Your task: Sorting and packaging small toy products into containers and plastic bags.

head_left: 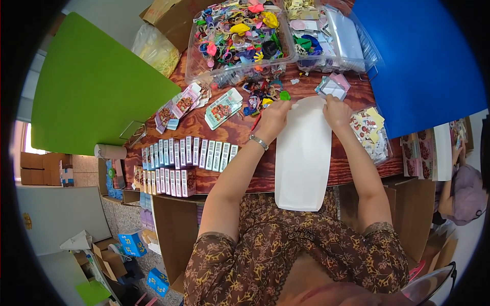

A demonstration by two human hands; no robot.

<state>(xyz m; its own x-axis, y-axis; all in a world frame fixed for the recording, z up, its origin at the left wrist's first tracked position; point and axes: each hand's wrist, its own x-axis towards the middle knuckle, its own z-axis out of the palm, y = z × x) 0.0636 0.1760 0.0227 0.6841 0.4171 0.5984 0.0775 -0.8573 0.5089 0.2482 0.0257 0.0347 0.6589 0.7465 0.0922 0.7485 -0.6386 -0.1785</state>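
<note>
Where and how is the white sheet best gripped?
Probably by its two far corners, one hand coming from each side, as the left hand and right hand do now. The white sheet is long and looks thin, and its near end reaches past the edge of the table, so a grip at both corners should keep it straight.

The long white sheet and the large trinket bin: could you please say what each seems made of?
Long white sheet: probably paper or thin card, matte, judging by its opaque face and faint creases.
Large trinket bin: likely clear plastic, glossy, since it is see-through with bright glints.
</note>
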